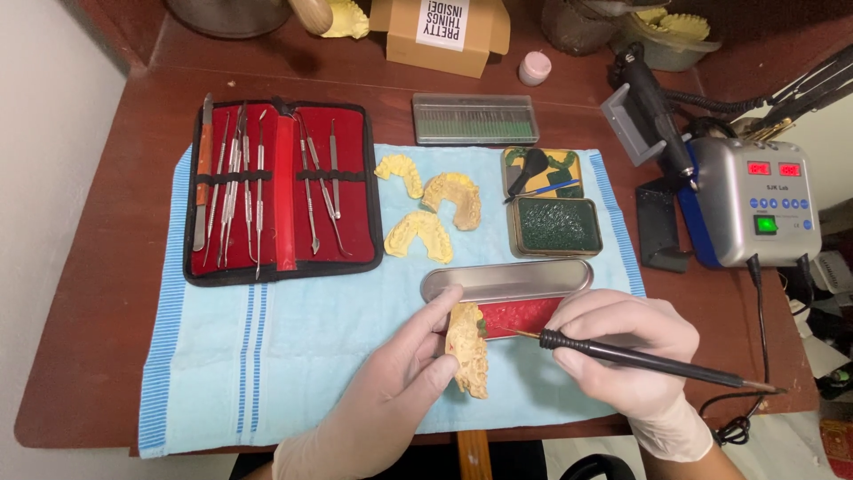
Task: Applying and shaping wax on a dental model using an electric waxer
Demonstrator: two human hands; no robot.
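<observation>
Holding: left hand (400, 373) in a pale glove, fingers curled around a yellow plaster tooth cast (468, 349), thumb on its near side — cast tilted on edge above the front edge of the table (107, 293).
Right hand: right hand (631, 356), also gloved, closed in a pen grip on a black corded wax pen (640, 357); its thin metal tip points left and sits right at the cast's upper part.
Cast position: over the front-right part of the blue striped towel (293, 356), just in front of an open tin with red wax (520, 315).
Tin lid: grey metal lid (506, 280) lies along the back side of the red wax tin, touching it.
Towel middle: three more yellow casts (431, 213) grouped close together, apart from the held one.
Towel right side: two small tins of green wax (555, 226), one behind the other, a dark tool resting across the rear one.
Towel left side: open red-lined tool case (355, 178) with a row of metal hand tools strapped in.
Back of table: clear box of burs (475, 119), a cardboard box (440, 36), a small pink-lidded jar (535, 68).
Right edge: grey control unit (751, 213) with lit red readouts and a green light — a black handpiece (657, 111) in a stand beside it.
</observation>
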